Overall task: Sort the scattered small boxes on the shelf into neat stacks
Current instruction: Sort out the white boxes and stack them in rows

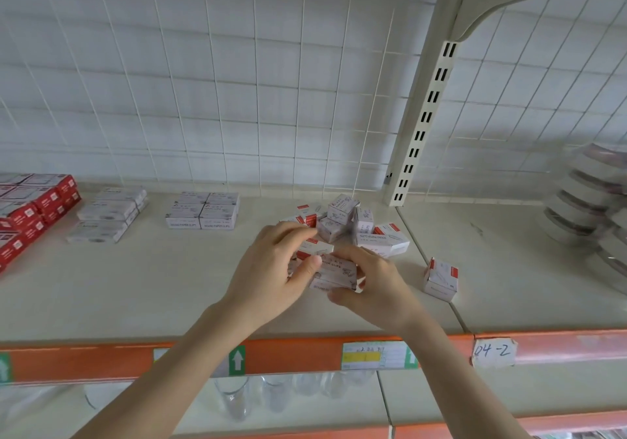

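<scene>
Both my hands meet at the middle of the cream shelf (169, 286). My left hand (271, 269) and my right hand (373, 286) together grip a few small white-and-red paper-clip boxes (334, 274), pressed side by side between them. Just behind lies a jumbled pile of the same boxes (353, 225), some tilted or on end. One box (441, 279) stands alone to the right. A neat block of boxes (203, 213) sits further left.
More stacks of white boxes (108, 214) and red boxes (30, 211) fill the shelf's left end. A slotted upright post (424, 116) and wire grid back wall rise behind. Blurred round containers (590, 208) stand far right. Glasses (234, 401) stand on the shelf below.
</scene>
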A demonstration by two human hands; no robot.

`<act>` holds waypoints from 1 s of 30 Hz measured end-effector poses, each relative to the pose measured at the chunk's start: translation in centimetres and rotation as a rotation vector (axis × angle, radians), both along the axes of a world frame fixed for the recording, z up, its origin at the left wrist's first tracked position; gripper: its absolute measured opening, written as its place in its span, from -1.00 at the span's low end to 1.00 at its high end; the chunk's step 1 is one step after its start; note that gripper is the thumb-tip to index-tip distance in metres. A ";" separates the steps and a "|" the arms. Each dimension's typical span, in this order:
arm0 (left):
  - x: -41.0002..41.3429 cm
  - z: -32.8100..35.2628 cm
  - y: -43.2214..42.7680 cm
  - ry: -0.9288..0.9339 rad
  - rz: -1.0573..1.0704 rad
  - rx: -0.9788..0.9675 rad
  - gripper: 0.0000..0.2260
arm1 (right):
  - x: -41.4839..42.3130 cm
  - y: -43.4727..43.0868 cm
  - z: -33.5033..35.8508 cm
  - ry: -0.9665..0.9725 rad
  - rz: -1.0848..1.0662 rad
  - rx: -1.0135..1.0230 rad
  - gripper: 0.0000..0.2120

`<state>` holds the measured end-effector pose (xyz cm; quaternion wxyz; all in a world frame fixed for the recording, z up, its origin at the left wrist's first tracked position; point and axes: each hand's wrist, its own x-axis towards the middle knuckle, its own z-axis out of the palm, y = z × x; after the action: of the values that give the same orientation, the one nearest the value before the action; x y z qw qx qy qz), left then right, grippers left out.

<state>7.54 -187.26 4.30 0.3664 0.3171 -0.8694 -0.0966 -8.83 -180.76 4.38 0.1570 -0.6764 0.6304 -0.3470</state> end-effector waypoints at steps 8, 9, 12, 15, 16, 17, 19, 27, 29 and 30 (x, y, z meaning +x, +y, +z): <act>0.3 -1.6 -0.9 -0.346 0.272 0.105 -0.52 | 0.0 0.1 -0.1 0.022 -0.079 0.082 -0.63; 0.4 -1.6 -0.9 -0.340 0.266 0.115 -0.53 | 0.1 0.1 -0.1 0.023 -0.088 0.082 -0.64; 0.7 -1.2 -0.7 -0.292 0.247 0.138 -0.54 | 0.3 0.2 -0.2 0.019 -0.116 0.092 -0.64; 1.2 -0.8 -0.3 -0.222 0.223 0.118 -0.55 | 0.6 0.3 -0.4 0.018 -0.138 0.100 -0.62; 1.4 -0.9 -0.3 -0.209 0.200 0.107 -0.55 | 0.7 0.3 -0.5 0.015 -0.142 0.097 -0.62; 1.7 -1.2 -0.4 -0.198 0.180 0.091 -0.55 | 0.9 0.4 -0.5 0.010 -0.144 0.090 -0.62; 2.2 -1.7 -0.5 -0.167 0.169 0.092 -0.55 | 1.2 0.3 -0.6 0.002 -0.145 0.075 -0.62; 5.6 -2.0 -1.1 -0.111 0.202 0.167 -0.56 | 3.7 -0.6 -0.7 -0.019 -0.216 -0.024 -0.58; 6.7 -2.0 -1.4 -0.134 0.218 0.188 -0.56 | 4.7 -1.1 -0.7 -0.018 -0.238 -0.054 -0.54; 7.2 -2.0 -1.7 -0.141 0.223 0.201 -0.55 | 5.2 -1.5 -0.7 -0.017 -0.242 -0.062 -0.53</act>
<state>14.77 -188.91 2.33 0.2792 0.4526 -0.8384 -0.1195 -3.60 -182.23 3.66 0.0985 -0.5968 0.6951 -0.3886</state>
